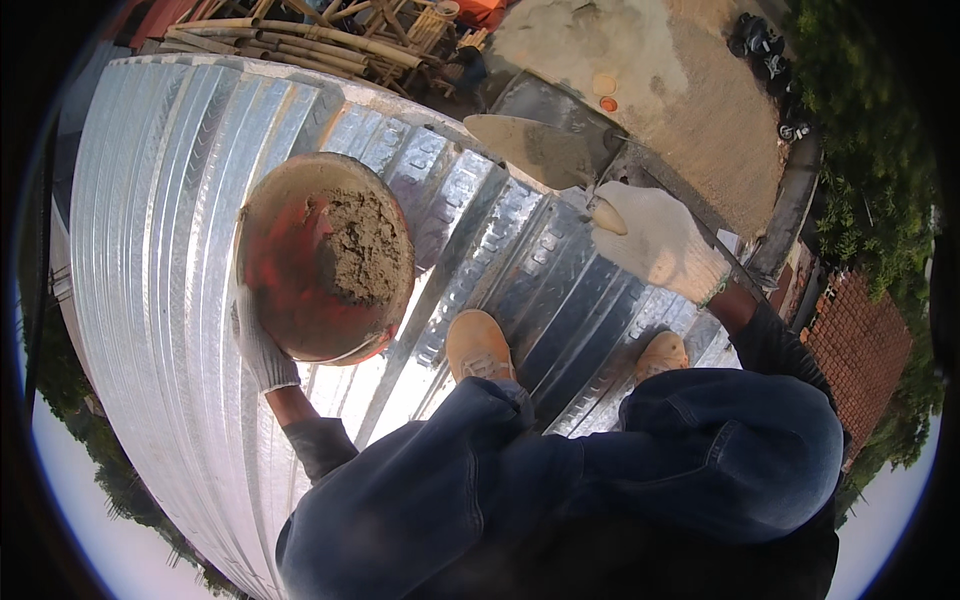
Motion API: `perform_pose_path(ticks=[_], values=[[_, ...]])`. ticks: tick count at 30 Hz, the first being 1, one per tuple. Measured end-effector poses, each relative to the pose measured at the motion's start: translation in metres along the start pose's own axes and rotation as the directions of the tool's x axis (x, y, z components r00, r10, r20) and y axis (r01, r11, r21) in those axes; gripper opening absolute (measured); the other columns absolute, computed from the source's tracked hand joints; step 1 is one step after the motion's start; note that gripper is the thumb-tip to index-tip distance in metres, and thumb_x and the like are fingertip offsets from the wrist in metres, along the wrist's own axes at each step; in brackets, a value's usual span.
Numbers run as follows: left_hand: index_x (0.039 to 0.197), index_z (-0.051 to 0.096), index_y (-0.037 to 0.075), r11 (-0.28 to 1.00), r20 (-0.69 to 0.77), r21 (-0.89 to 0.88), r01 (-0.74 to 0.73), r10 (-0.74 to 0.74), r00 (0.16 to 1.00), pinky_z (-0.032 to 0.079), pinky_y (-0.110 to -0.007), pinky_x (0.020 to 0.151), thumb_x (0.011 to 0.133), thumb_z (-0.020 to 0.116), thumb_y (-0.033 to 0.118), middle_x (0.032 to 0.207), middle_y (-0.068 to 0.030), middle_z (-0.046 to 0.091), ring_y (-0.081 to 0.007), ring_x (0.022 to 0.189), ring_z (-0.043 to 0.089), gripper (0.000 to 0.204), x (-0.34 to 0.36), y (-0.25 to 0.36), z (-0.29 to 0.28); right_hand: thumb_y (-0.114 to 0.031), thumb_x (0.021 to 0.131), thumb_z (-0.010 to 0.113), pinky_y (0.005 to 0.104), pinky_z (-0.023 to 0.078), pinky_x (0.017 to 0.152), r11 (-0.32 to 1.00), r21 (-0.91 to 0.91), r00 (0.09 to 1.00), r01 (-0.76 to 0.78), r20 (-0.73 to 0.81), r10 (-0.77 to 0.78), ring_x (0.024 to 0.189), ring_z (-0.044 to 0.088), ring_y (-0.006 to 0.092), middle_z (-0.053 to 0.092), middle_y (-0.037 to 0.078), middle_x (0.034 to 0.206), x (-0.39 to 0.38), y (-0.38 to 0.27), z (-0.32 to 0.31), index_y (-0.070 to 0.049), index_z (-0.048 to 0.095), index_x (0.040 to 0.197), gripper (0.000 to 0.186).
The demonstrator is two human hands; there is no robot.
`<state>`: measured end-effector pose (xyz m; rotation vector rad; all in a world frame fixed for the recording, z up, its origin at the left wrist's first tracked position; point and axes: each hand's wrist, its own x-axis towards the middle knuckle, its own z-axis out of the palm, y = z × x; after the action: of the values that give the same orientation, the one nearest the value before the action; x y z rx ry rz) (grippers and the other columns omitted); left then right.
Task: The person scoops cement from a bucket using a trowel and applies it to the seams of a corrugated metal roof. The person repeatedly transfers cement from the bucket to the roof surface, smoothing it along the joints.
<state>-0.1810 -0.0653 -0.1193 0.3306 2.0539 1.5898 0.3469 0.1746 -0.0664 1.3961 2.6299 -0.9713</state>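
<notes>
Red, round, plastic-looking bucket (pixel 280 250), grey mortar (pixel 365 250) inside: above ribbed silvery metal decking (pixel 170 200), towards far edge; side met by white-gloved left hand (pixel 262 340), seemingly for steadiness, grip cannot be told | Grey leaf-shaped metal trowel (pixel 540 150): at decking's far edge, handle clasped by white-gloved right hand (pixel 655 235), presumably for control | Markings: none legible.

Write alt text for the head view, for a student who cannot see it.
A gloved right hand holds a trowel; the gloved left hand touches a red bucket partly filled with mortar-like mix, over ribbed metal sheeting.
</notes>
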Motion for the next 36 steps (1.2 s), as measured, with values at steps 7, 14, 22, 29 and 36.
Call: perform_pose_path(ticks=[7,14,22,29,36], values=[[0.143,0.075,-0.001,0.997,0.049,-0.063,0.046,-0.043,0.998,0.061,-0.039,0.102,0.113,0.075,0.034,0.133,-0.0118,0.078,-0.0225,0.117,0.074,0.045,0.011,-0.014,-0.006,-0.029,0.101,0.081,0.0385,0.058,0.073,0.824,0.5,0.964,-0.265,0.165,0.21,0.073,0.068,0.0213,0.071,0.011,0.087,-0.029,-0.062,-0.024,0.0,0.074,0.123,0.037],[0.141,0.077,-0.001,0.98,0.145,-0.173,0.102,-0.077,0.986,0.062,-0.038,0.101,0.113,0.077,0.031,0.13,-0.0112,0.079,-0.0215,0.114,0.076,0.042,0.02,-0.031,0.009,-0.033,0.107,0.078,0.0342,0.056,0.071,0.817,0.479,0.943,-0.322,0.088,0.32,0.077,0.069,0.0154,0.071,0.008,0.092,-0.04,-0.146,-0.076,0.001,0.073,0.124,0.039],[0.137,0.077,-0.003,0.994,0.104,-0.038,0.098,-0.093,0.99,0.061,-0.037,0.098,0.112,0.078,0.038,0.13,-0.0113,0.079,-0.021,0.114,0.075,0.048,0.016,-0.011,0.003,-0.043,0.11,0.073,0.0435,0.059,0.08,0.958,0.152,0.95,0.243,-0.237,-0.203,0.088,0.075,0.0341,0.074,0.017,0.097,0.04,-0.157,-0.04,-0.004,0.071,0.121,0.04],[0.101,0.075,0.007,0.919,0.164,0.353,0.176,-0.246,0.955,0.035,-0.026,0.048,0.111,0.075,0.053,0.07,0.0064,0.057,-0.0042,0.054,0.047,0.047,-0.031,0.045,0.001,-0.035,0.105,0.074,0.0488,0.061,0.084,0.961,-0.12,0.967,0.25,0.089,-0.24,0.097,0.077,0.0403,0.077,0.018,0.107,0.078,-0.086,-0.006,-0.007,0.071,0.122,0.034],[0.106,0.069,0.007,0.789,0.317,0.606,0.103,-0.358,0.878,0.043,-0.024,0.052,0.115,0.069,0.052,0.072,0.0033,0.058,-0.0056,0.058,0.054,0.045,-0.028,0.076,-0.025,-0.029,0.102,0.075,0.047,0.064,0.077,0.937,-0.172,0.952,0.303,0.093,-0.291,0.094,0.08,0.0342,0.079,0.014,0.102,0.074,-0.028,-0.002,-0.009,0.075,0.115,0.024]])
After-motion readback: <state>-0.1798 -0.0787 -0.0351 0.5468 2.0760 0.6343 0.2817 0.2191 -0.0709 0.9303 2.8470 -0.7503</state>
